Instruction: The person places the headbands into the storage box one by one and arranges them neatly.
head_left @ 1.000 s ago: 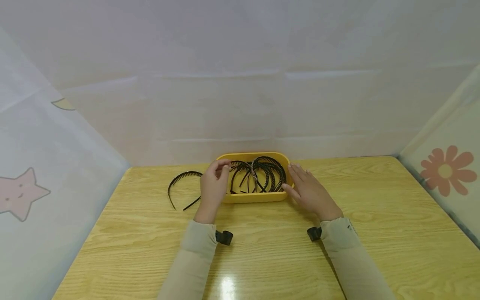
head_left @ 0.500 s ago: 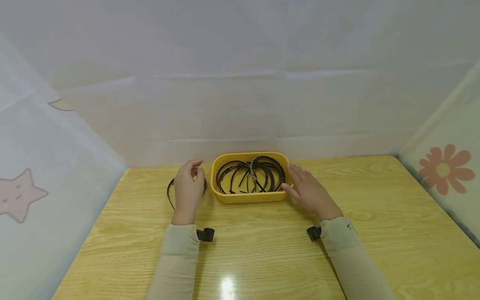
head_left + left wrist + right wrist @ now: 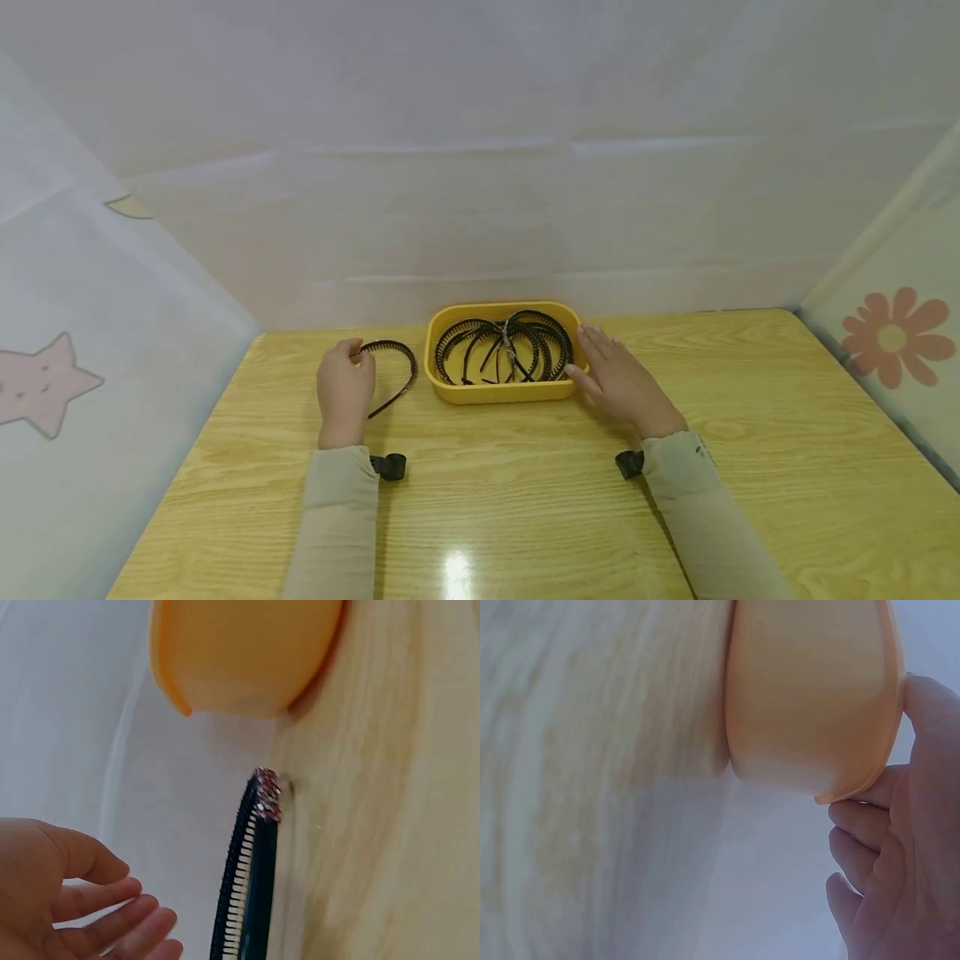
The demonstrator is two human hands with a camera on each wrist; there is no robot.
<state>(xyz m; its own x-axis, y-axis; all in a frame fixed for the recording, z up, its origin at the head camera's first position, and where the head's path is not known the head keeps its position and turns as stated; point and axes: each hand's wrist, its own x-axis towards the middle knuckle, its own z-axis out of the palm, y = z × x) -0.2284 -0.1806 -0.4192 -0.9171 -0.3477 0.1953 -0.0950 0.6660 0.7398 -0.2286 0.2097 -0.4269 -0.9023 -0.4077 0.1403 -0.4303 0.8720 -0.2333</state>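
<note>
A black toothed headband (image 3: 411, 360) with a glittery beaded section lies on the table, left of a yellow plastic basket (image 3: 510, 393). My left hand (image 3: 345, 392) is at the headband's left side and overlaps part of it in the head view. Up close in the left wrist view, the loosely bent fingers (image 3: 139, 922) stand apart from the headband (image 3: 259, 877), with nothing between them. My right hand (image 3: 621, 382) rests against the basket's right end, fingers fairly straight along the rim and thumb at the front corner. Several black headbands (image 3: 540, 342) lie overlapping inside the basket.
The light wood table (image 3: 510, 500) meets a pale cloth backdrop (image 3: 480, 208) just behind the basket. Cloth sides with a star print (image 3: 48, 383) and a flower print (image 3: 892, 337) stand left and right. Dark wrist mounts (image 3: 390, 467) sit at both cuffs.
My left hand has moved left from the basket's left end, over the lone headband, to its left side. The basket, the lone headband and my right hand have stayed about in place.
</note>
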